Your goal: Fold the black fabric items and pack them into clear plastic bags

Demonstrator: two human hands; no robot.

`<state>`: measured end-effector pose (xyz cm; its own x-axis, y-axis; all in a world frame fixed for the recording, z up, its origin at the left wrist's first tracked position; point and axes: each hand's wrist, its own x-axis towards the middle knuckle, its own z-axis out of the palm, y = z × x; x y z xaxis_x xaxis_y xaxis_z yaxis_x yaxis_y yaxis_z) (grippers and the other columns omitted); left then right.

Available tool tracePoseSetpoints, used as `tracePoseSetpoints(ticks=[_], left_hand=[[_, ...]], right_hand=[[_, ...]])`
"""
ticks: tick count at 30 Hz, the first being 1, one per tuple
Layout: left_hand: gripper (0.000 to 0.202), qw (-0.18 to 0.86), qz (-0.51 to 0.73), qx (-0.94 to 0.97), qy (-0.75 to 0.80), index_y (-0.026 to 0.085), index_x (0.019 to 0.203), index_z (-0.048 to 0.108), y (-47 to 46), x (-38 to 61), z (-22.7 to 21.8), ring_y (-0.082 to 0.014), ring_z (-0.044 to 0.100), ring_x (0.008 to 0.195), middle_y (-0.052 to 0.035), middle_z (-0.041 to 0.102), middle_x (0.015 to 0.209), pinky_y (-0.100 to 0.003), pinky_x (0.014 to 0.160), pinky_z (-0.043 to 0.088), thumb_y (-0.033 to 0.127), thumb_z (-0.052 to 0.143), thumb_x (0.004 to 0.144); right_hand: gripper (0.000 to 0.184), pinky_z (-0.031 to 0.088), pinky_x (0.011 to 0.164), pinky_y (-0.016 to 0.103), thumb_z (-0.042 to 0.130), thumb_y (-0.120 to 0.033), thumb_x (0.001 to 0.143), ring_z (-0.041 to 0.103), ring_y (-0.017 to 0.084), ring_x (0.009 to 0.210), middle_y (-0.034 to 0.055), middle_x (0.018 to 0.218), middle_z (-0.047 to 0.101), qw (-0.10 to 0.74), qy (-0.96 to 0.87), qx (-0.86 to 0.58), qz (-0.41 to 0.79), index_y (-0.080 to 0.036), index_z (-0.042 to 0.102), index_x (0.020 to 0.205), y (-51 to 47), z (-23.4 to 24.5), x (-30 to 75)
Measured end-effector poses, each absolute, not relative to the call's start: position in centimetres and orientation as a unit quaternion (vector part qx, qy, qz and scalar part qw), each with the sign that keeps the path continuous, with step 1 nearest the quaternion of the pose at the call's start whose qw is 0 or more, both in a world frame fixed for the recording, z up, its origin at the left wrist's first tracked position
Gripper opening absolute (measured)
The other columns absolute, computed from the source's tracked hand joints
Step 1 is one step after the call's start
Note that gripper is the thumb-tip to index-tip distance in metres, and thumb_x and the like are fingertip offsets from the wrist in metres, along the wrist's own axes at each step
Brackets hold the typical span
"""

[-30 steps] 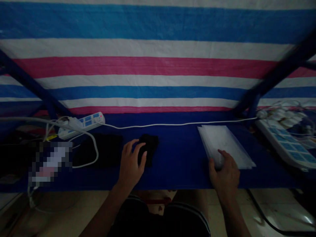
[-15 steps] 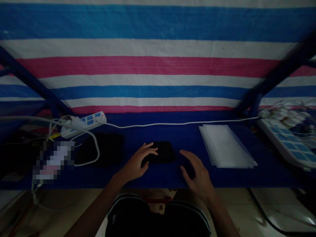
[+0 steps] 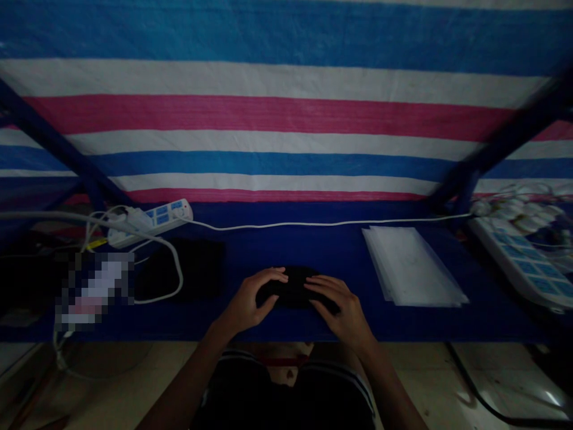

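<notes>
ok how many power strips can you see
2: one white strip at back left, one wider strip at far right; others may be hidden in the dark clutter.

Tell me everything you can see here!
striped woven-looking sheet: 1, blue-white-pink, behind
flat table: 1, dark blue, middle
slanting bars: several, dark blue, both sides
long power strips: 2, white-and-blue, left and right
tangled wires: uncountable, white, beside strips
thin cord: 1, white, across table
thick looped cable: 1, white, left
stacked plastic sheets: several, clear-whitish, right
flat clothlike piece: 1, black, left
pixelated item: 1, unclear, left
curved floor cable: 1, black, lower right
smooth floor: 1, pale, below
soft-looking bundle: 1, black, front centre
shorts: 1, white-trimmed black, lap
left hand: 1, bare, on bundle's left
right hand: 1, bare, on bundle's right
</notes>
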<state>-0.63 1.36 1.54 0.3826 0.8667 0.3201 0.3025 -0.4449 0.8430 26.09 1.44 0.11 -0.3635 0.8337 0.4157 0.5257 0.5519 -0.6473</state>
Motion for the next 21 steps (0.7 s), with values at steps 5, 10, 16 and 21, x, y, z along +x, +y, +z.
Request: tracePoseSetpoints(ticks=[5, 10, 16, 21], left_hand=[[0.022, 0.352, 0.404, 0.730, 0.424, 0.023, 0.117, 0.073, 1.3, -0.6, 1.7, -0.0274, 0.071, 0.122, -0.0112, 0.076, 0.128, -0.046, 0.108, 0.053, 0.024, 0.062, 0.098], [0.016, 0.329, 0.419, 0.701, 0.473, 0.022, 0.109, 0.073, 1.5, -0.6, 1.5, -0.0240, 0.076, 0.102, -0.0067, 0.080, 0.108, -0.037, 0.093, 0.058, 0.030, 0.065, 0.099], [0.026, 0.323, 0.449, 0.650, 0.520, 0.024, 0.124, 0.065, 2.0, -0.8, 0.7, -0.0235, 0.073, 0.108, -0.0064, 0.076, 0.115, -0.036, 0.096, 0.057, 0.034, 0.062, 0.101], [0.052, 0.289, 0.464, 0.653, 0.524, 0.026, 0.150, 0.045, 2.3, -0.6, -0.1, -0.0244, 0.068, 0.122, -0.0110, 0.066, 0.136, -0.041, 0.103, 0.056, 0.032, 0.063, 0.101]], right_hand=[[0.018, 0.061, 0.098, 0.050, 0.065, -0.033, 0.100, 0.075, 0.027, 0.107, 0.0068, 0.109, 0.081, 0.400, -0.776, -0.446, 0.197, -0.028, 0.080, 0.110, 1.4, 0.6, 25.7], [0.016, 0.058, 0.104, 0.049, 0.062, -0.032, 0.101, 0.074, 0.028, 0.113, 0.0078, 0.110, 0.081, 0.421, -0.768, -0.444, 0.189, -0.025, 0.077, 0.103, 2.1, 1.2, 25.1], [0.024, 0.061, 0.082, 0.036, 0.057, -0.040, 0.103, 0.079, 0.026, 0.090, 0.0059, 0.096, 0.081, 0.373, -0.743, -0.501, 0.242, -0.023, 0.074, 0.104, 3.8, 2.1, 23.9], [0.028, 0.058, 0.083, 0.036, 0.058, -0.046, 0.102, 0.078, 0.028, 0.094, 0.0061, 0.099, 0.081, 0.388, -0.706, -0.532, 0.260, -0.023, 0.074, 0.102, 6.7, 1.8, 23.3]])
